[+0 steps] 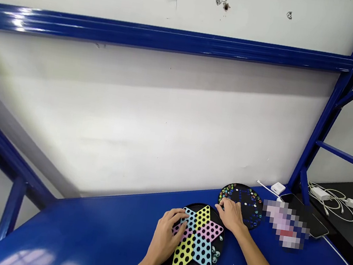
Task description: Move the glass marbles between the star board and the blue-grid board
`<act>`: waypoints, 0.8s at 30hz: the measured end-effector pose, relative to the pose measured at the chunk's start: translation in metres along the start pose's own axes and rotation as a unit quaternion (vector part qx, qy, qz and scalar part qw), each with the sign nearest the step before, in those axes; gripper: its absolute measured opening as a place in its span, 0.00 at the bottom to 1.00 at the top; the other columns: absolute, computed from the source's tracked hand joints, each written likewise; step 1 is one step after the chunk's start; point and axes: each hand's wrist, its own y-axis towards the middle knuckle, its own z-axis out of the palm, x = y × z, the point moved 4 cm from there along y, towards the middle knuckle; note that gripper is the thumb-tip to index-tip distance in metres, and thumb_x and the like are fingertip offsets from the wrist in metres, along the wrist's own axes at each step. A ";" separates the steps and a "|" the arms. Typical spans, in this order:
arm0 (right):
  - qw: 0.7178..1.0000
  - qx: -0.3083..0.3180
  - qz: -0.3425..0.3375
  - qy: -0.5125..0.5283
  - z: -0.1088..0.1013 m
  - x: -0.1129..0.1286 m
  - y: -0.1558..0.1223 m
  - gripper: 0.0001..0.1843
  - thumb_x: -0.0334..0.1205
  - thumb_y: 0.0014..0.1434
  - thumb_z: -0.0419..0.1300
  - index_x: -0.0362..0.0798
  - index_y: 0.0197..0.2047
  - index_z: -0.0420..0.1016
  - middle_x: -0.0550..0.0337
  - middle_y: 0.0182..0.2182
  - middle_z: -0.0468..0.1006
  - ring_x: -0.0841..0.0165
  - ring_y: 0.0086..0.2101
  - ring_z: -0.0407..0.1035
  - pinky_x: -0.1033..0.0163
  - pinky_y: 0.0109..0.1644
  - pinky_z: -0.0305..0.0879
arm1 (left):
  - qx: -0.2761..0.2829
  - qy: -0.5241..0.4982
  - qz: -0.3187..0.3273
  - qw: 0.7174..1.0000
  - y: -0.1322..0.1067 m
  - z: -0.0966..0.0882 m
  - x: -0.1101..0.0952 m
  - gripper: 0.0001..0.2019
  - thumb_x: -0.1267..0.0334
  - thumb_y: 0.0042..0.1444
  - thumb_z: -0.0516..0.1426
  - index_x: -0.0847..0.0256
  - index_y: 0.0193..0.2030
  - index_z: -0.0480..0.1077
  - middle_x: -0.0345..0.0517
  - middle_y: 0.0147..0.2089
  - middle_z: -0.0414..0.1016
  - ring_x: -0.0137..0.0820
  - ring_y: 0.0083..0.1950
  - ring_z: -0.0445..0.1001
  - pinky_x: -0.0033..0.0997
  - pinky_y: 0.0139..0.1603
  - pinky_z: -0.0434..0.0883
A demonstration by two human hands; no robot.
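Note:
A round black Chinese checkers board (202,244) lies on the blue surface. Its star has yellow, pink and blue points full of dark holes, and several clear marbles (215,255) rest along its right rim. My left hand (166,233) lies over the board's left side, fingers stretched and thumb apart, with nothing visible in it. Behind and to the right is a second round black tray (243,193) with coloured marbles around its rim. At that tray's near-left edge my right hand (231,212) has its fingers bent and drawn together; what they hold, if anything, is hidden.
A blue metal frame (163,40) crosses the white wall and stands at both sides of the blue surface (108,233). To the right lie a phone (305,216), a white charger (277,188) with cable and a blurred-out item. Tangled cables (335,200) lie on a black surface beyond.

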 end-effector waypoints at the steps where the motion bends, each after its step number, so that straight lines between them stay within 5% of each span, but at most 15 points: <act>1: 1.000 -0.006 -0.002 0.002 -0.004 0.000 -0.001 0.11 0.41 0.70 0.54 0.49 0.35 0.69 0.60 0.37 0.81 0.64 0.39 0.74 0.59 0.45 0.54 | -0.001 0.001 0.001 1.000 0.000 0.000 0.000 0.13 0.53 0.66 0.52 0.50 0.46 0.77 0.47 0.53 0.78 0.43 0.56 0.76 0.47 0.54 0.76; 6: 0.994 -0.011 -0.028 0.103 -0.032 0.006 -0.011 0.18 0.46 0.67 0.54 0.49 0.27 0.64 0.66 0.23 0.70 0.72 0.26 0.63 0.65 0.35 0.53 | -0.002 -0.003 0.004 1.000 0.000 0.000 -0.001 0.14 0.53 0.66 0.52 0.51 0.46 0.77 0.48 0.52 0.78 0.42 0.55 0.76 0.47 0.54 0.76; 9: 0.972 0.146 -0.058 0.177 -0.035 0.012 -0.024 0.19 0.46 0.59 0.62 0.49 0.22 0.63 0.71 0.16 0.58 0.75 0.20 0.52 0.66 0.27 0.47 | -0.004 -0.004 0.004 1.000 0.000 0.000 -0.001 0.13 0.54 0.66 0.52 0.51 0.46 0.77 0.48 0.53 0.78 0.42 0.55 0.76 0.47 0.53 0.76; 12: 0.947 0.267 -0.075 0.163 -0.032 0.019 -0.038 0.18 0.46 0.50 0.69 0.48 0.19 0.66 0.72 0.15 0.58 0.76 0.20 0.50 0.66 0.24 0.44 | -0.008 -0.002 0.005 1.000 0.000 0.000 -0.001 0.12 0.55 0.66 0.52 0.51 0.46 0.77 0.47 0.52 0.79 0.42 0.55 0.76 0.47 0.53 0.76; 15: 0.951 0.263 -0.084 0.137 -0.032 0.028 -0.042 0.16 0.46 0.46 0.72 0.48 0.23 0.71 0.72 0.16 0.59 0.75 0.21 0.52 0.66 0.25 0.46 | -0.012 0.002 0.006 1.000 0.000 0.000 -0.001 0.11 0.56 0.66 0.53 0.50 0.46 0.77 0.46 0.52 0.79 0.41 0.54 0.77 0.47 0.53 0.76; 20: 0.961 0.213 -0.109 0.141 -0.035 0.044 -0.044 0.21 0.47 0.64 0.55 0.48 0.22 0.62 0.69 0.18 0.60 0.75 0.22 0.53 0.65 0.28 0.48 | -0.009 0.007 0.008 1.000 -0.001 0.001 0.001 0.11 0.56 0.66 0.53 0.50 0.46 0.77 0.45 0.53 0.79 0.41 0.55 0.77 0.45 0.54 0.76; 24: 0.961 0.219 -0.123 0.119 -0.036 0.053 -0.051 0.22 0.42 0.67 0.50 0.48 0.21 0.57 0.66 0.20 0.64 0.73 0.24 0.56 0.65 0.30 0.48 | -0.010 0.004 0.007 1.000 -0.002 0.001 0.001 0.11 0.56 0.65 0.53 0.50 0.46 0.77 0.45 0.52 0.79 0.40 0.55 0.77 0.45 0.54 0.76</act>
